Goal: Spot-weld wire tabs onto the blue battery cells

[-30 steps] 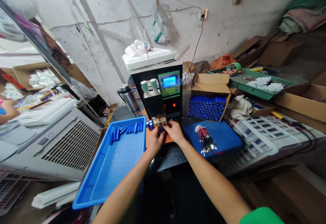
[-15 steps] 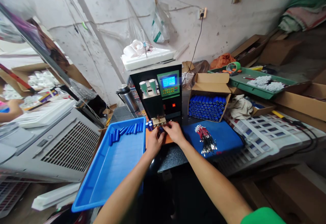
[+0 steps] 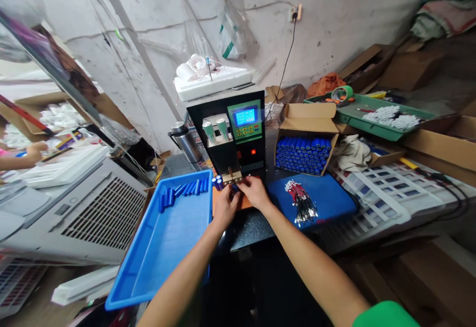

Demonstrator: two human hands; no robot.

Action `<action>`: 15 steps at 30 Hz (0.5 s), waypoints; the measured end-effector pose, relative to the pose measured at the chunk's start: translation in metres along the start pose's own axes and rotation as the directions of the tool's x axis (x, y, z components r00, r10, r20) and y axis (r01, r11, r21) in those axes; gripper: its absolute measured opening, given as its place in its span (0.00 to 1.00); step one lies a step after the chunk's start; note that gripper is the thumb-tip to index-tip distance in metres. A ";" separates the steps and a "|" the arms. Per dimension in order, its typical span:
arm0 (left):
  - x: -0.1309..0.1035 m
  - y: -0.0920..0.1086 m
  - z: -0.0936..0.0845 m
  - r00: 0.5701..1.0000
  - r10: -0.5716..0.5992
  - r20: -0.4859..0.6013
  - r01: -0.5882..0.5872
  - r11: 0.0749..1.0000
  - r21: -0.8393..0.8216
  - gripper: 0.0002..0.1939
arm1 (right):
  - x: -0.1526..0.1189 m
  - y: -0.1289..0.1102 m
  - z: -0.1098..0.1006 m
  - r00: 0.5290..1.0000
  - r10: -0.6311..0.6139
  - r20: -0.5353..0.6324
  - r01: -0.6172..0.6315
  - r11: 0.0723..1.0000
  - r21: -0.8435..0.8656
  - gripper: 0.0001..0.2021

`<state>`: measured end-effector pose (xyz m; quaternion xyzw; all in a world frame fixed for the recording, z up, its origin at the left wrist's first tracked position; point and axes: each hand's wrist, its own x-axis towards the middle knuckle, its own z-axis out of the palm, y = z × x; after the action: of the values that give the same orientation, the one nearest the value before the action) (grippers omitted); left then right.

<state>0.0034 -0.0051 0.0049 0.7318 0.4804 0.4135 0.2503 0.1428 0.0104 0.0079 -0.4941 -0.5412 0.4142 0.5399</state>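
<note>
My left hand (image 3: 225, 207) is at the foot of a black spot welder (image 3: 249, 163), fingers curled under its electrodes (image 3: 231, 173). Close beside it on the right, my right hand (image 3: 255, 191) has its fingers pinched together at the same spot. What the fingers of either hand hold is hidden or too small to make out. Blue cylindrical battery cells (image 3: 217, 183) stand just left of the electrodes. An orange mat (image 3: 244, 203) lies under the hands. To the right, a bundle of red and black wire leads (image 3: 300, 201) with white connectors rests on a blue pad (image 3: 334, 203).
A blue tray (image 3: 167, 257) at left holds several blue cells. An open carton (image 3: 307, 126) of blue cells stands right of the welder, near a green tray (image 3: 372, 124) of white parts. A steel flask (image 3: 186, 141) stands behind. Another person's hand (image 3: 35, 152) shows at far left.
Both my hands stay at the electrodes with almost no visible movement. The view shifts slightly. At far left the other person's hand has moved right.
</note>
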 end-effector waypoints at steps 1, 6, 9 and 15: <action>0.000 -0.001 0.000 1.000 0.001 0.002 -0.001 1.000 -0.005 0.12 | -0.001 0.000 -0.001 1.000 -0.006 0.001 0.006 1.000 0.005 0.09; 0.001 -0.006 0.002 1.000 0.007 0.005 -0.007 1.000 -0.018 0.12 | -0.010 0.007 -0.009 0.998 -0.059 0.006 0.058 0.997 0.047 0.11; 0.001 -0.007 0.002 1.000 -0.004 0.002 0.004 1.000 -0.023 0.10 | -0.016 0.012 -0.015 0.997 -0.076 0.029 0.076 0.997 0.002 0.13; 0.000 -0.001 0.001 1.000 -0.023 -0.008 0.023 1.000 0.014 0.08 | -0.019 0.009 -0.021 0.995 -0.045 0.083 0.050 0.997 -0.056 0.16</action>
<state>0.0041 -0.0047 0.0040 0.7264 0.4926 0.4102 0.2478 0.1629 -0.0083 -0.0029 -0.4790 -0.5862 0.4053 0.5125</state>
